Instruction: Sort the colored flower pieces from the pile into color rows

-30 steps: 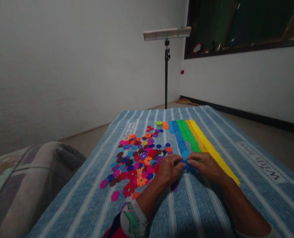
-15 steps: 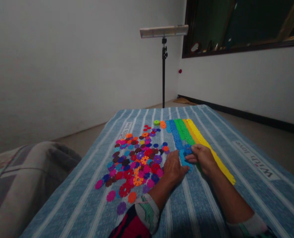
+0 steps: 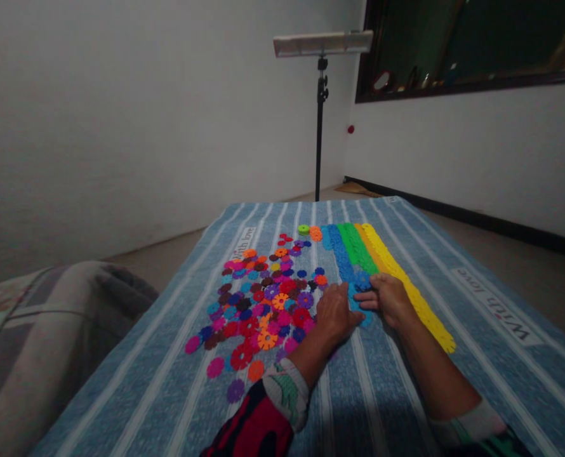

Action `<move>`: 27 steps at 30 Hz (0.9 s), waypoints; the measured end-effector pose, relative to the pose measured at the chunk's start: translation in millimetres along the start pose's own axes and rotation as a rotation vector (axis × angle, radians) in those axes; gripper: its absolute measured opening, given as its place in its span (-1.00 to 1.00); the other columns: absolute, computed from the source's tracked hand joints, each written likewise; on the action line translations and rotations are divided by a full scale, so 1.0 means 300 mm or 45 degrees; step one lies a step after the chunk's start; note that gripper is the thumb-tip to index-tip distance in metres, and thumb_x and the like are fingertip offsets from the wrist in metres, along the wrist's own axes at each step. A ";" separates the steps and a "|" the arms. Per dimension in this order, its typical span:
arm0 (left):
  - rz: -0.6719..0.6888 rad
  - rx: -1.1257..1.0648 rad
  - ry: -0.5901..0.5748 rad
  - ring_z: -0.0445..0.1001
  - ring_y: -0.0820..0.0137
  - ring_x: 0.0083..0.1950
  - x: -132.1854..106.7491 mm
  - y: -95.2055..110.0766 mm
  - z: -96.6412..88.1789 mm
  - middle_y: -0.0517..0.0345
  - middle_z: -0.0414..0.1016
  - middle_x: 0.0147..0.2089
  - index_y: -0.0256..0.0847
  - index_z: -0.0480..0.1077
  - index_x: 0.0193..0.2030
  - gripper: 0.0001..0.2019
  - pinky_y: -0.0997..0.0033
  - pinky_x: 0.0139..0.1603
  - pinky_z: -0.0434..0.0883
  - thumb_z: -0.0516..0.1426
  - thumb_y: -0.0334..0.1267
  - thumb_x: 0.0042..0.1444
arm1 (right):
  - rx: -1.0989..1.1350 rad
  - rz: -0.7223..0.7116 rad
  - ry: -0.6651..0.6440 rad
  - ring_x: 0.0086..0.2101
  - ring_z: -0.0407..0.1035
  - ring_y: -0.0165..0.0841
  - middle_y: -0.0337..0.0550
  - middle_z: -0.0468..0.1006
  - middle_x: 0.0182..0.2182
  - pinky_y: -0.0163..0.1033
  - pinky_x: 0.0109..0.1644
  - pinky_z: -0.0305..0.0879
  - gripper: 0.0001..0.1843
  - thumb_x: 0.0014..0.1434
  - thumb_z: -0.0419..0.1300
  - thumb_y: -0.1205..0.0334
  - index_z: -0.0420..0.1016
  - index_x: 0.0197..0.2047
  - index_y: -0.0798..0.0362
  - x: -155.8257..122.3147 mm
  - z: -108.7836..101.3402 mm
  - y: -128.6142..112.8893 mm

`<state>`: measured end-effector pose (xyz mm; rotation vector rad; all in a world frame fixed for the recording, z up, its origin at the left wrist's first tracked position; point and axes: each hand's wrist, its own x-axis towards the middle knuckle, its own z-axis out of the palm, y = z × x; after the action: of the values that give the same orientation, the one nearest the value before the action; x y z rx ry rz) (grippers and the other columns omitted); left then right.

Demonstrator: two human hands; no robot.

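Overlapping flower-shaped plastic discs lie in coloured rows on the striped cloth. At the near end of the blue row (image 3: 342,254), my right hand (image 3: 391,299) pinches a blue disc (image 3: 361,279) by its edge, thumb and forefinger together. My left hand (image 3: 334,311) rests to the left of it, thumb spread from the fingers, beside some light blue discs (image 3: 367,317). Those discs are partly covered by both hands, and my left fingertips are partly hidden. Right of these run a green row (image 3: 356,247), a short orange-yellow row (image 3: 372,257) and a long yellow row (image 3: 416,298).
A loose heap of mixed-colour discs (image 3: 263,304) spreads left of my left hand. Light green (image 3: 303,230) and orange discs (image 3: 315,233) sit at the far end. Beyond the cloth-covered table (image 3: 144,355) stands a lamp on a pole (image 3: 319,127). A draped blanket (image 3: 73,330) is at left.
The view has shifted slightly. Both hands stay at the near end of the blue row, and the blue disc in my right hand lies lower against the row's end.
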<state>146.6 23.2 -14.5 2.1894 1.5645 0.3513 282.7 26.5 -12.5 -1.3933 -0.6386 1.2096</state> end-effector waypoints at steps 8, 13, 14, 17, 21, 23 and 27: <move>0.034 0.080 -0.058 0.42 0.12 0.13 0.020 0.006 -0.026 -0.07 0.45 0.05 -0.18 0.36 0.08 -0.45 0.28 0.03 0.38 0.29 -0.03 -0.04 | -0.053 0.023 0.008 -0.63 0.49 -0.33 -0.22 0.52 -0.55 -0.34 -0.65 0.39 -0.91 0.24 0.01 0.35 0.27 -0.31 0.08 -0.005 0.006 -0.009; -0.015 0.050 -0.090 0.42 0.08 0.14 0.028 0.011 -0.034 -0.12 0.45 0.08 -0.21 0.38 0.04 -0.44 0.26 0.01 0.39 0.32 -0.02 -0.09 | -0.048 0.030 0.014 -0.64 0.49 -0.33 -0.26 0.50 -0.58 -0.37 -0.65 0.37 -0.95 0.22 0.06 0.34 0.27 -0.31 0.06 0.003 0.003 -0.005; -0.021 0.042 -0.088 0.43 0.07 0.14 0.029 0.011 -0.033 -0.13 0.45 0.08 -0.22 0.38 0.04 -0.43 0.25 -0.01 0.39 0.33 -0.03 -0.10 | -0.049 0.031 0.019 -0.64 0.49 -0.33 -0.26 0.50 -0.59 -0.37 -0.66 0.37 -0.95 0.22 0.06 0.34 0.26 -0.31 0.06 0.004 0.003 -0.004; -0.030 0.040 -0.081 0.43 0.05 0.13 0.028 0.011 -0.031 -0.15 0.45 0.09 -0.25 0.38 0.04 -0.43 0.25 -0.02 0.39 0.33 -0.03 -0.10 | -0.060 0.029 0.021 -0.65 0.49 -0.34 -0.26 0.49 -0.58 -0.37 -0.66 0.37 -0.94 0.23 0.02 0.34 0.26 -0.31 0.06 0.008 0.002 -0.003; -0.036 0.058 -0.088 0.43 0.08 0.13 0.027 0.012 -0.033 -0.13 0.46 0.07 -0.25 0.39 0.01 -0.45 0.27 0.00 0.39 0.33 -0.01 -0.08 | -0.085 0.027 0.004 -0.65 0.48 -0.34 -0.26 0.48 -0.59 -0.36 -0.66 0.38 -0.92 0.25 -0.01 0.34 0.25 -0.30 0.06 0.009 0.004 -0.006; -0.043 0.055 -0.081 0.43 0.09 0.13 0.030 0.012 -0.033 -0.12 0.46 0.06 -0.24 0.40 0.01 -0.45 0.28 0.00 0.39 0.34 -0.01 -0.09 | -0.105 0.024 0.007 -0.65 0.48 -0.34 -0.26 0.47 -0.59 -0.36 -0.66 0.38 -0.91 0.26 -0.02 0.34 0.25 -0.30 0.06 0.008 0.006 -0.009; -0.063 0.041 -0.072 0.43 0.10 0.14 0.035 0.009 -0.027 -0.10 0.47 0.05 -0.24 0.38 0.02 -0.42 0.28 0.02 0.39 0.36 -0.02 -0.12 | -0.118 0.028 0.006 -0.65 0.48 -0.35 -0.27 0.47 -0.59 -0.36 -0.67 0.38 -0.90 0.26 -0.02 0.35 0.25 -0.30 0.06 0.006 0.009 -0.012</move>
<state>148.8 33.9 -6.4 2.1613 1.6005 0.2486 281.8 29.9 -9.1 -1.4835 -0.6849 1.2062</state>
